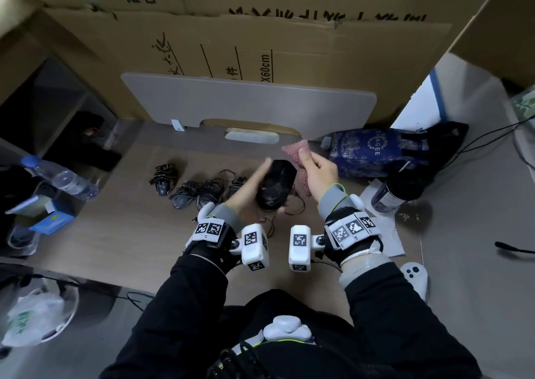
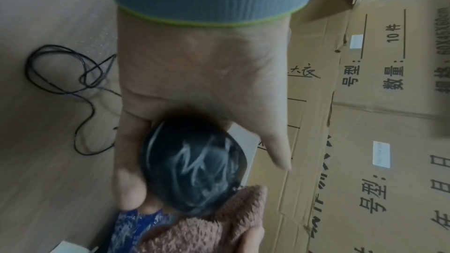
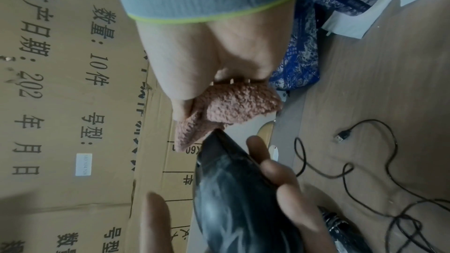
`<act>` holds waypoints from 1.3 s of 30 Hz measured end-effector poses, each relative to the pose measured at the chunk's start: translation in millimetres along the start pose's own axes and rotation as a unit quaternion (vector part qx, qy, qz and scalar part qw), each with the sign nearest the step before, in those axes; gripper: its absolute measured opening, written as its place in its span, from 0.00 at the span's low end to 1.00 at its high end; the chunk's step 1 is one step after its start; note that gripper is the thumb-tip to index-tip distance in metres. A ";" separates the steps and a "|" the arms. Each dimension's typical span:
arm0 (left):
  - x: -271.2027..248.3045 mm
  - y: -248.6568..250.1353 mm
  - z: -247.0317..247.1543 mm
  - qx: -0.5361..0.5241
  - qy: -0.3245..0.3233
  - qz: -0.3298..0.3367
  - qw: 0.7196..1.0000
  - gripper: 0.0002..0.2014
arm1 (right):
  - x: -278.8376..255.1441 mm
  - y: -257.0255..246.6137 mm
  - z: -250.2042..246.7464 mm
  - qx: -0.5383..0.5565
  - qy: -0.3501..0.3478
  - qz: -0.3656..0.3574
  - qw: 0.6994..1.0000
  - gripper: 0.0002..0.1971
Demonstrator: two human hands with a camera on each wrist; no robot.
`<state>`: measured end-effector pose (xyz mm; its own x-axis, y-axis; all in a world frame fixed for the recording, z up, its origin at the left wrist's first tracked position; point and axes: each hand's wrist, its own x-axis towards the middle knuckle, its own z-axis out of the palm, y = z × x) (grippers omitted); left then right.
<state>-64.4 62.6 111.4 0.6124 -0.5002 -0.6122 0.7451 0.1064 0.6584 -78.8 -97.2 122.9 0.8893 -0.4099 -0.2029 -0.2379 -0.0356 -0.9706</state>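
Head view: centre frame, left hand (image 1: 243, 202) cradles mouse (image 1: 276, 184) above desk (image 1: 130, 234), fingers curled round it. Right hand (image 1: 318, 170) just right, pinching cloth (image 1: 293, 151).
Left wrist view: mouse lower middle, white smears on top. Cloth at bottom edge, touching it. Cable (image 2: 60, 84) loops at left.
Right wrist view: thumb and fingers clamp cloth mid-frame, mouse directly below.

Clutter on a wooden desk (image 1: 130, 234)
4 cable-wrapped mice (image 1: 185, 196) lie in a loose row left of centre. A water bottle (image 1: 62, 180) lies at the far left, a blue patterned bag (image 1: 373, 152) and a dark jar (image 1: 396, 190) sit at the right, and cardboard boxes (image 1: 260, 40) stand behind a grey panel (image 1: 246, 100).
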 end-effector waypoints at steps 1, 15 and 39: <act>-1.0 2.0 -0.4 -0.032 -0.007 -0.012 0.999 0.40 | 1.7 -0.7 -1.0 -0.003 0.005 -0.004 1.000 0.18; 4.1 5.3 15.1 -0.184 0.053 0.035 0.981 0.23 | -6.6 -0.2 19.1 -0.077 -0.136 -0.076 0.985 0.11; 5.4 13.3 1.8 -0.237 0.155 0.113 0.952 0.26 | -5.7 -6.9 16.7 -0.046 -0.148 -0.035 0.987 0.09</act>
<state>-51.7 59.8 117.6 0.7654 -0.1492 -0.6260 0.5753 0.5944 0.5618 -75.7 -79.4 128.6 0.9768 -0.1198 -0.1775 -0.1940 -0.1435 -0.9705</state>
